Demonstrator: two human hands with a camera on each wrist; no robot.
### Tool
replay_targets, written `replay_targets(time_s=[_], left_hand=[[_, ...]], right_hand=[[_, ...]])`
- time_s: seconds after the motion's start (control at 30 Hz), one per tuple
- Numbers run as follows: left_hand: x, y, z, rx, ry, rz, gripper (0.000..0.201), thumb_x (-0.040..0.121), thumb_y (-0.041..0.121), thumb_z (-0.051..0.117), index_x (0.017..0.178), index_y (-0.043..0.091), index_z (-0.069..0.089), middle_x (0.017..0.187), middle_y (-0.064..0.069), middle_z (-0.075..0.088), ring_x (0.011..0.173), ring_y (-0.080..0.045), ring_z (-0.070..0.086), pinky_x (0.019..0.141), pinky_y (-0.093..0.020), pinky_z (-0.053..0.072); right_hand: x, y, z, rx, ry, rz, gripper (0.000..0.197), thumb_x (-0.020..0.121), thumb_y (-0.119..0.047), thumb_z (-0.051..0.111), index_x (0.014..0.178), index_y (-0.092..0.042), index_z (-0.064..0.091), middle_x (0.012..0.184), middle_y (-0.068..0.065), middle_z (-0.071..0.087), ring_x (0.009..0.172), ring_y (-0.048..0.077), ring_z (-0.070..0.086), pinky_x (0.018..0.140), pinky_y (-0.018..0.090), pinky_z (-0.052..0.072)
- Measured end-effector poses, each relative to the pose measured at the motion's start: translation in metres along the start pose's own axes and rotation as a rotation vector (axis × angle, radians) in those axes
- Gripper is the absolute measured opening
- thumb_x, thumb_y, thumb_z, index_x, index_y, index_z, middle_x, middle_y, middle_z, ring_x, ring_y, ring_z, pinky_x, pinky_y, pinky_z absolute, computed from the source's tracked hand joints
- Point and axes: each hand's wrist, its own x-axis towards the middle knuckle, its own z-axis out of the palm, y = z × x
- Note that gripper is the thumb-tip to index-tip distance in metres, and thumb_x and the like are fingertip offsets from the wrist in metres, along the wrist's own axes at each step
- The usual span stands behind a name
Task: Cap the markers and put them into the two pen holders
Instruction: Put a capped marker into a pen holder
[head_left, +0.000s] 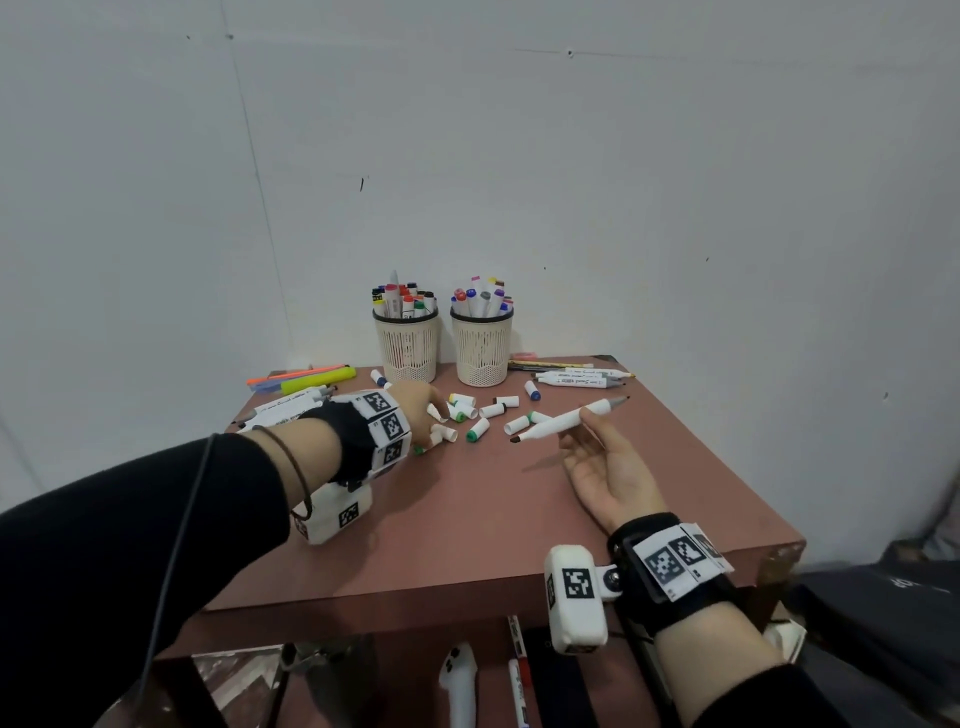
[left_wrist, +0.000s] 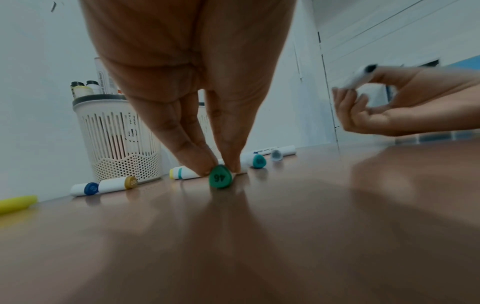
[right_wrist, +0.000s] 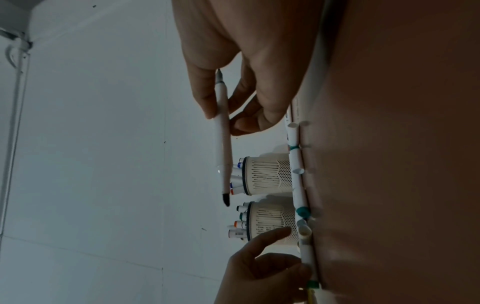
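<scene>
Marker (head_left: 566, 419) level, chisel tip leftward

Two pen holders (head_left: 406, 347) (head_left: 482, 351) stand side by side at the back of the surface (head_left: 493, 519) — markers upright in both. Loose caps (head_left: 488, 410) lie scattered before them, more markers (head_left: 576, 378) lie to their right, pens (head_left: 306, 378) to their left.

The head view looks down and forward over the table (head_left: 467, 519) toward its far edge. The left wrist view skims the tabletop, close behind the fingers. The right wrist view seems rolled sideways. All share the two pen holders (head_left: 444, 345).
</scene>
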Motion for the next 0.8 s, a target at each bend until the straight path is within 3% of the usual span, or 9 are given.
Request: replay_targets(time_s=[0.1, 0.2, 0.33, 0.57, 0.7, 0.8], left_hand=[[0.012, 0.000, -0.004, 0.008, 0.004, -0.017, 0.051, 0.079, 0.011, 0.072, 0.128, 0.015, 0.057, 0.120, -0.007, 0.061, 0.096, -0.021, 0.059, 0.085, -0.029, 0.048], [0.029, 0.009, -0.008, 0.024, 0.054, -0.002, 0.043, 0.080, 0.018, 0.073, 0.121, 0.015, 0.062, 0.119, -0.005, 0.062, 0.109, -0.020, 0.058, 0.091, -0.029, 0.047], [0.046, 0.024, -0.015, -0.051, 0.084, 0.021, 0.030, 0.083, 0.020, 0.070, 0.113, 0.015, 0.066, 0.112, -0.003, 0.066, 0.103, -0.017, 0.061, 0.085, -0.026, 0.049], [0.079, 0.047, -0.014, 0.000, 0.022, -0.014, 0.029, 0.081, 0.026, 0.072, 0.105, 0.009, 0.072, 0.107, -0.006, 0.069, 0.101, -0.020, 0.063, 0.083, -0.028, 0.051], [0.089, 0.055, -0.008, 0.077, -0.060, -0.063, 0.039, 0.077, 0.033, 0.075, 0.106, 0.007, 0.070, 0.105, -0.008, 0.070, 0.099, -0.022, 0.065, 0.087, -0.033, 0.054], [0.091, 0.057, -0.005, 0.129, -0.070, -0.086, 0.039, 0.077, 0.033, 0.074, 0.107, 0.009, 0.068, 0.107, -0.006, 0.070, 0.099, -0.021, 0.066, 0.088, -0.034, 0.055]], right_hand=[[-0.001, 0.001, 0.002, 0.004, 0.008, -0.003, 0.010, 0.091, 0.000, 0.054, 0.083, -0.006, 0.056, 0.057, 0.006, 0.066, 0.070, 0.015, 0.054, 0.069, 0.025, 0.045], [0.002, -0.001, -0.001, -0.003, -0.002, -0.008, 0.009, 0.091, -0.001, 0.053, 0.084, -0.007, 0.056, 0.058, 0.007, 0.067, 0.070, 0.015, 0.054, 0.068, 0.025, 0.044], [0.007, 0.000, -0.003, -0.005, -0.024, -0.011, 0.008, 0.091, -0.002, 0.054, 0.086, -0.007, 0.055, 0.059, 0.006, 0.066, 0.067, 0.014, 0.054, 0.065, 0.023, 0.043], [0.012, 0.001, -0.007, -0.002, -0.033, -0.014, 0.009, 0.090, -0.001, 0.054, 0.084, -0.008, 0.055, 0.060, 0.005, 0.066, 0.056, 0.011, 0.059, 0.063, 0.021, 0.044], [0.016, 0.002, -0.010, -0.016, -0.043, -0.012, 0.007, 0.089, -0.002, 0.055, 0.086, -0.008, 0.056, 0.068, 0.007, 0.066, 0.064, 0.013, 0.057, 0.061, 0.021, 0.045], [0.019, 0.003, -0.011, -0.017, -0.055, -0.005, 0.006, 0.089, -0.002, 0.056, 0.088, -0.008, 0.056, 0.084, 0.013, 0.065, 0.066, 0.013, 0.058, 0.058, 0.020, 0.048]])
